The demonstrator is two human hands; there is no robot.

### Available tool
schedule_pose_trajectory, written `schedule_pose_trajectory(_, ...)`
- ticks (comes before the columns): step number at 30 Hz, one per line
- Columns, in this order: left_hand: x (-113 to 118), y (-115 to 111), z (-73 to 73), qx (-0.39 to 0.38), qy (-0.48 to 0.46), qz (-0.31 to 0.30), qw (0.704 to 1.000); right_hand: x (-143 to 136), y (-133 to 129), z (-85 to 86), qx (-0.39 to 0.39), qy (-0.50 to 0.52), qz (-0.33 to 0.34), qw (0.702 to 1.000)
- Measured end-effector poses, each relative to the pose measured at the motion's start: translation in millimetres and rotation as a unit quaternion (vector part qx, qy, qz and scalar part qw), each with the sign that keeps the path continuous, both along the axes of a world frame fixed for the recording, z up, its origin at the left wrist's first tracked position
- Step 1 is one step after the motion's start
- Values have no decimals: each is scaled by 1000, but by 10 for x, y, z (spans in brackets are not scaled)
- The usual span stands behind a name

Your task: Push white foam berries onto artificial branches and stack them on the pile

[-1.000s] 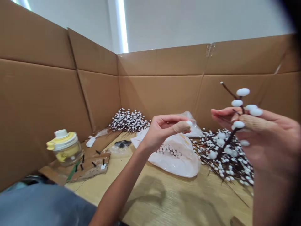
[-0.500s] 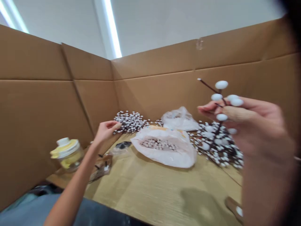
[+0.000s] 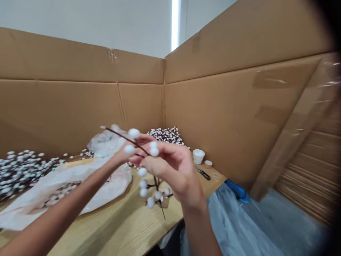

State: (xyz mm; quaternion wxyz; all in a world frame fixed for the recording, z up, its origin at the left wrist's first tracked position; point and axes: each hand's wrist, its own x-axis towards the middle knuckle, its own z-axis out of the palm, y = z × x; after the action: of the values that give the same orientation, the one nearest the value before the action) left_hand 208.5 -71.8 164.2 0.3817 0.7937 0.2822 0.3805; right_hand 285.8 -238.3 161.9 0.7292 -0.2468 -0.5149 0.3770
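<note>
My right hand (image 3: 173,167) is closed, thumb and fingers pinching a dark brown stem of white berries (image 3: 133,133). The sprig's bare stem end points up to the left, and its lower twigs with more white berries hang below the hand. My left hand (image 3: 126,152) reaches across from the left, behind the sprig and next to my right hand. Most of its fingers are hidden, so I cannot tell whether they grip anything. Beneath my left forearm lies an open white plastic bag (image 3: 117,185) with small pale berries inside.
Bunches of white berry stems lie at the left (image 3: 20,174) and at the back (image 3: 167,136). Clear plastic wrap (image 3: 102,142) sits behind the bag. A white cup (image 3: 198,156), a tape roll (image 3: 208,164) and a cutter knife (image 3: 203,173) stand at the right. Cardboard walls (image 3: 213,103) surround the table.
The view has turned to the right. My left hand has left the berry bunch on the left and come over to my right hand, which still holds the sprig.
</note>
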Motion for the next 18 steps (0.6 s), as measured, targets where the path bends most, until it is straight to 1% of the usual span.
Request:
schedule_pose_trajectory(1,318,15,-83,7,32,-58,998,87,-68,-110,-11,8,-41,999)
schedule_pose_trajectory(2,625,41,-174,18,56,-100,993,169,-131,-232,-22,22,-89,996)
schedule_pose_trajectory(3,918,75,-265,26,76,-128,988,243,-188,-362,-40,41,-147,987)
schedule_pose_trajectory(4,1191,112,-351,34,95,-150,984,308,-241,-495,-56,60,-201,976)
schedule_pose_trajectory(5,1440,148,-431,42,113,-164,979,365,-293,-628,-76,85,-240,964)
schedule_pose_trajectory(7,1843,203,-563,58,142,-181,971,459,-394,-871,-112,146,-285,941)
schedule_pose_trajectory(8,1995,221,-619,65,153,-186,968,501,-446,-973,-121,169,-302,930)
schedule_pose_trajectory(10,2204,234,-717,78,172,-192,963,580,-551,-1126,-135,192,-319,918)
schedule_pose_trajectory(12,2319,227,-799,86,191,-196,958,654,-647,-1209,-145,202,-333,910)
schedule_pose_trajectory(15,2402,210,-884,91,212,-195,953,735,-749,-1253,-142,233,-354,895)
schedule_pose_trajectory(18,2444,217,-908,88,216,-187,954,757,-795,-1274,-134,253,-365,886)
